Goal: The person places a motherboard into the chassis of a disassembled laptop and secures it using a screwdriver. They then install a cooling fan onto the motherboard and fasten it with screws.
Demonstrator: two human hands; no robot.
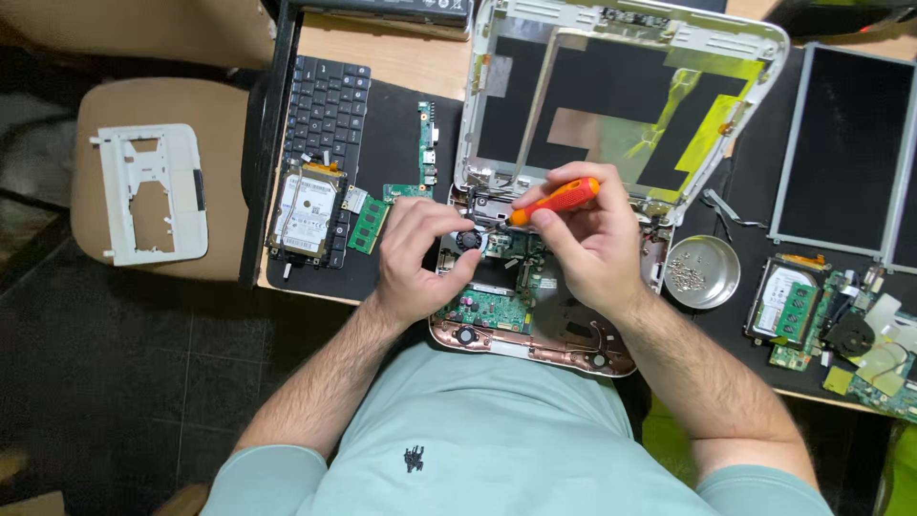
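The person's right hand point(587, 244) is closed in a fingertip pinch round the orange plastic handle of a small screwdriver point(557, 200), whose tip points down and left into the opened white-and-copper laptop base point(530, 325). That base lies at the near edge of the black work mat point(396, 134), against the person's pale green shirt point(497, 440). The left hand point(415, 258) is loosely curled, its fingertips resting on the base's left part beside a small round black fan point(468, 239); it seems to steady the base rather than grip anything, though the palm side is hidden.

The screwdriver looks light, stiff and smooth-handled, best held far up the handle as it is now. The base looks rigid at its shell but fragile within, with bare green circuit boards and thin ribbon cables, so its outer rim is probably the safest place to hold.

Right of the base stands a shallow round metal dish of tiny screws point(702, 271). Left of it lie a silver hard drive point(306, 212) and a black keyboard point(328, 105).
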